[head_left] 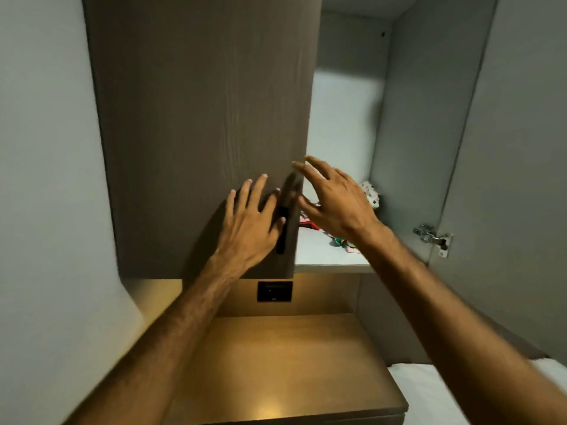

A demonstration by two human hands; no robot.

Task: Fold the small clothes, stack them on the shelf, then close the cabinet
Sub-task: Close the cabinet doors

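Note:
A wall cabinet fills the view. Its brown left door [199,118] looks shut or nearly so and carries a dark vertical handle [285,216] near its right edge. My left hand [251,222] lies flat on that door with fingers spread, beside the handle. My right hand [333,199] hovers open at the door's edge, in front of the open right half. On the white shelf [331,259] lie small clothes: a white spotted piece [369,193] at the back, a red piece [308,225] and a small multicoloured piece [345,243], partly hidden by my right hand.
The right cabinet door [506,179] stands swung open, with a metal hinge [432,236] on it. Below the cabinet are a lit wooden countertop [276,357], a dark wall socket [274,291] and a white bed corner [460,391].

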